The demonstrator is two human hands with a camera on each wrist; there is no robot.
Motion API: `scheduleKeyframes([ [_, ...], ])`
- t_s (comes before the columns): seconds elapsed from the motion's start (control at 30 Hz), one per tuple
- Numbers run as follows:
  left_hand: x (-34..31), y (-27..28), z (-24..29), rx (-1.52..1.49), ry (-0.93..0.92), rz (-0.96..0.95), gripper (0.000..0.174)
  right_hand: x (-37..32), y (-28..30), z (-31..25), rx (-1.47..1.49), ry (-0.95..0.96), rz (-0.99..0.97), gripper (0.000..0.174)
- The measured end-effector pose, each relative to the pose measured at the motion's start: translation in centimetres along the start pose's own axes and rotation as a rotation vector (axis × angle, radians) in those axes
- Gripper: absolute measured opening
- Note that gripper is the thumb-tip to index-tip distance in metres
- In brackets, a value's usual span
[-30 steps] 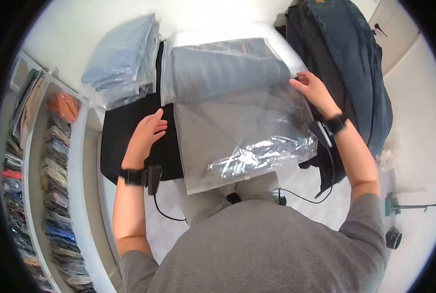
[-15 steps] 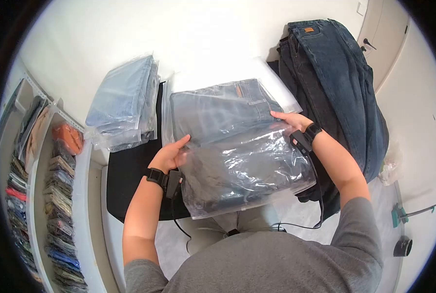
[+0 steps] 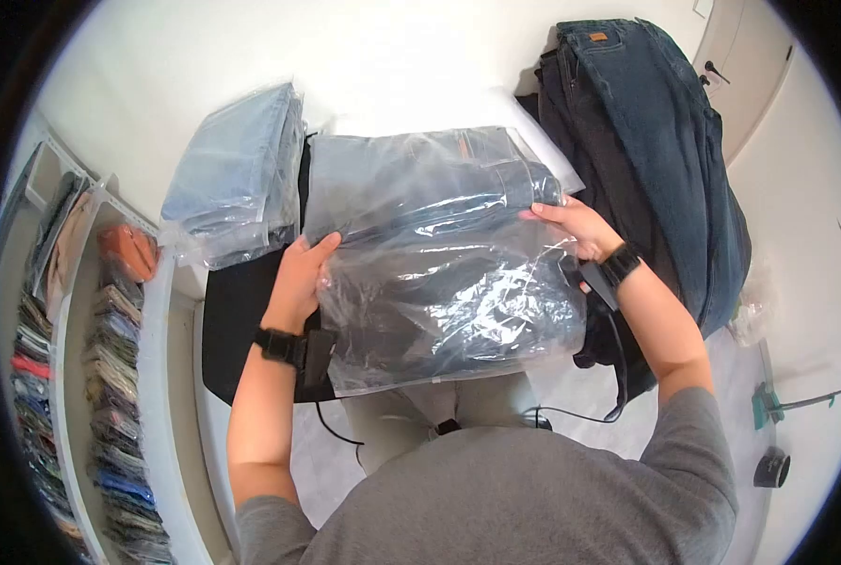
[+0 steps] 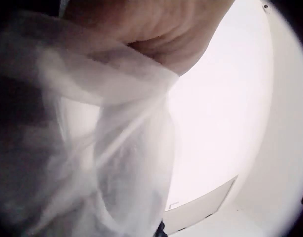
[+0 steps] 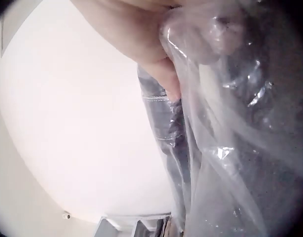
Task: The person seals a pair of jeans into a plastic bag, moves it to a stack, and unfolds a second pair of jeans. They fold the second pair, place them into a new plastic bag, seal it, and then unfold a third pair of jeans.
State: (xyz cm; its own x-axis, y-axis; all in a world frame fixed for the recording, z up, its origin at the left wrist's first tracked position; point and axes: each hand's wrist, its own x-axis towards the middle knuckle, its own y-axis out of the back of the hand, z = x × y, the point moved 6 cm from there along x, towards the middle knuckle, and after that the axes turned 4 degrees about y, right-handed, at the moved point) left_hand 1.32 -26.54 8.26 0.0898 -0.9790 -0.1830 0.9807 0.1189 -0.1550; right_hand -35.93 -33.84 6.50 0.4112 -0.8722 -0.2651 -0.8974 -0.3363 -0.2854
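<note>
Folded dark jeans lie inside a clear plastic bag [image 3: 439, 292] in front of the body in the head view. The left hand [image 3: 300, 278] grips the bag's left edge, thumb on top and fingers beneath. On the right edge, the right hand [image 3: 578, 226] holds the bag the same way. In the left wrist view the left hand [image 4: 156, 29] is partly behind the film [image 4: 127, 148]. The right wrist view has the right hand [image 5: 146, 44] pinching the plastic beside stitched denim [image 5: 159, 108], its curled fingers showing through the film.
Bagged light-blue jeans [image 3: 227, 169] are stacked at the left of the black table surface [image 3: 237, 325]. A heap of dark jeans [image 3: 646, 151] stands at the right. Shelves of bagged clothes [image 3: 119, 395] line the left side. A cable [image 3: 585, 416] hangs by the lap.
Both hands came in from beside the bag and took hold of its edges. Since half a second ago, the bag's near part has risen and folded over, and the left hand has shifted left.
</note>
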Motion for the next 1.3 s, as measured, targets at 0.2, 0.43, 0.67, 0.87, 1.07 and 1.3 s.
scheduleKeyframes([
  [0.2, -6.0, 2.4, -4.5, 0.063, 0.136, 0.025, 0.027, -4.8, -1.6, 4.1, 0.040, 0.054, 0.003, 0.031],
  [0.43, -12.7, 5.8, -8.4, 0.019, 0.306, 0.041, 0.038, -12.1, 0.9, 7.9, -0.137, -0.062, 0.199, 0.051],
  [0.67, -14.7, 5.1, -6.0, 1.054, -0.525, 0.188, 0.059, -15.3, 1.3, 8.0, 0.488, 0.097, -0.195, 0.073],
  [0.87, -14.4, 2.0, -3.6, 1.251, -0.867, -0.142, 0.063, -14.3, 1.2, 6.6, 0.262, 0.302, -0.073, 0.081],
  [1.07, -14.0, 0.5, -4.7, 1.405, -1.021, -0.410, 0.049, -13.8, -2.2, 2.5, -1.552, 1.035, 0.087, 0.047],
  [1.3, -10.8, 1.8, -3.1, 1.142, -0.702, -0.504, 0.031, -9.7, 0.3, 2.9, -0.998, 0.575, -0.196, 0.029],
])
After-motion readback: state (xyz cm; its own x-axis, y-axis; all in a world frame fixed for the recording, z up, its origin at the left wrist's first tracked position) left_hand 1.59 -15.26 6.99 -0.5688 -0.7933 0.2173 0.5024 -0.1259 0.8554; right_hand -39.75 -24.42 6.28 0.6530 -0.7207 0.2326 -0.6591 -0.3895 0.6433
